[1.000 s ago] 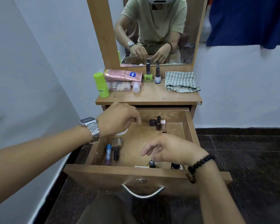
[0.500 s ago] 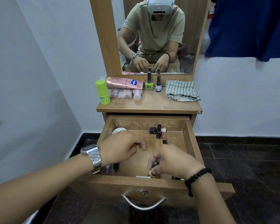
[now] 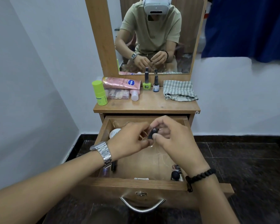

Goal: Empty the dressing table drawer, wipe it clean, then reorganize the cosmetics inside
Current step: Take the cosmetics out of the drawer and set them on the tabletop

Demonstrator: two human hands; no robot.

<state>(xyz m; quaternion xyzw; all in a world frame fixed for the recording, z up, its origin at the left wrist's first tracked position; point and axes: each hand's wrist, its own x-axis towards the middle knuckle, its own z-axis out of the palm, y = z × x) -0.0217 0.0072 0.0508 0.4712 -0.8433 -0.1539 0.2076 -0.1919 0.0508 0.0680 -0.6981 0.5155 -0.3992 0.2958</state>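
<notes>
On the tabletop [image 3: 152, 105] beyond your hands stand a green stick [image 3: 100, 92] at far left, a pink tube [image 3: 121, 83] lying over a clear box [image 3: 118, 94], two upright polish bottles [image 3: 146, 81] by the mirror [image 3: 153, 36], and a folded checked cloth [image 3: 179, 90] at right. In the open drawer [image 3: 136, 183] a white jar [image 3: 114, 133] sits far left, dark tubes [image 3: 113, 166] lie along the left wall under your wrist, and a dark bottle [image 3: 175, 175] stands in the near right corner. Your right hand [image 3: 173, 139] pinches a small dark bottle [image 3: 152, 133] above the drawer's far half, its long axis tilted, top toward far right. Your left hand [image 3: 128, 139] curls beside it, fingertips at the bottle; you can't tell whether it grips. The drawer's middle floor lies bare below your hands.
</notes>
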